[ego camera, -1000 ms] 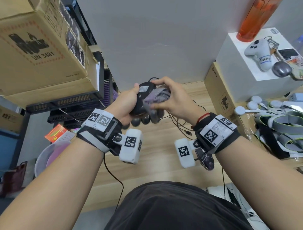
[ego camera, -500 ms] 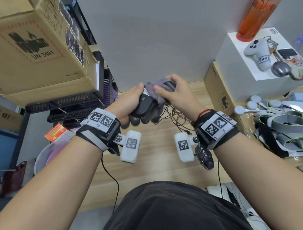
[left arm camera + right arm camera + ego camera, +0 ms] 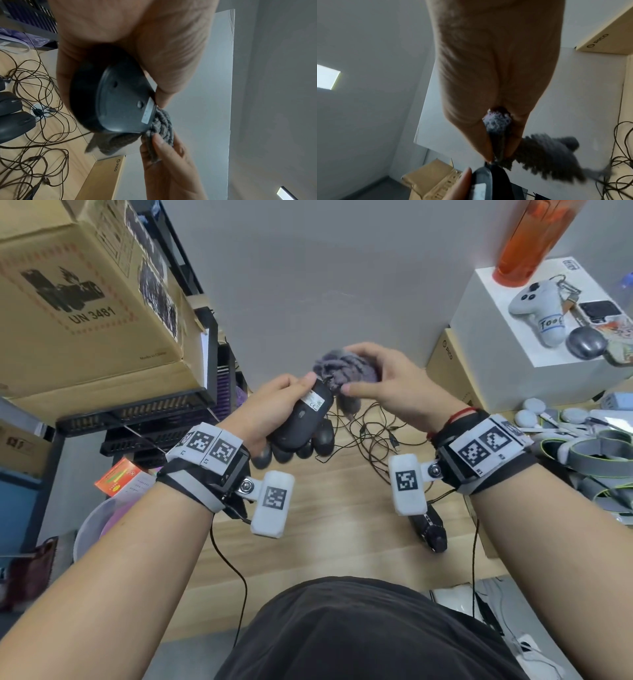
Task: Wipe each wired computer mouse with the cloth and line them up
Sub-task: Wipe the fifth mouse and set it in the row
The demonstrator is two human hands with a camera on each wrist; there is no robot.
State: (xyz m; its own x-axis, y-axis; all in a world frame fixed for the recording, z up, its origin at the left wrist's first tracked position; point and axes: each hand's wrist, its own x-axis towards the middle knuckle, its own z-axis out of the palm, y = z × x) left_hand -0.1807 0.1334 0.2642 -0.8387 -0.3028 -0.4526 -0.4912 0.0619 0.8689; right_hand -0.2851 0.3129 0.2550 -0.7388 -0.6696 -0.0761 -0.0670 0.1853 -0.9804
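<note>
My left hand [image 3: 274,405] grips a black wired mouse [image 3: 303,417] held above the desk, its underside with a white label turned up. The same mouse [image 3: 118,105] fills the left wrist view, thumb and fingers curled round its sides. My right hand [image 3: 383,385] pinches a bunched grey cloth [image 3: 344,371] against the mouse's front end; the right wrist view has the cloth [image 3: 544,151] hanging from the fingers, blurred. Below the held mouse, a row of black mice [image 3: 308,446] lies on the wooden desk [image 3: 342,508], partly hidden. One more black mouse [image 3: 430,529] lies under my right wrist.
Tangled mouse cables [image 3: 370,433] spread across the desk behind the row. A large cardboard box [image 3: 85,302] on black trays stands at the left. At the right are a brown box [image 3: 445,371], a white box [image 3: 513,337] with small items, and grey straps [image 3: 589,453].
The right hand has slid the cloth from the middle of the mouse up to its front end. The left hand has tilted the mouse, raising its front slightly.
</note>
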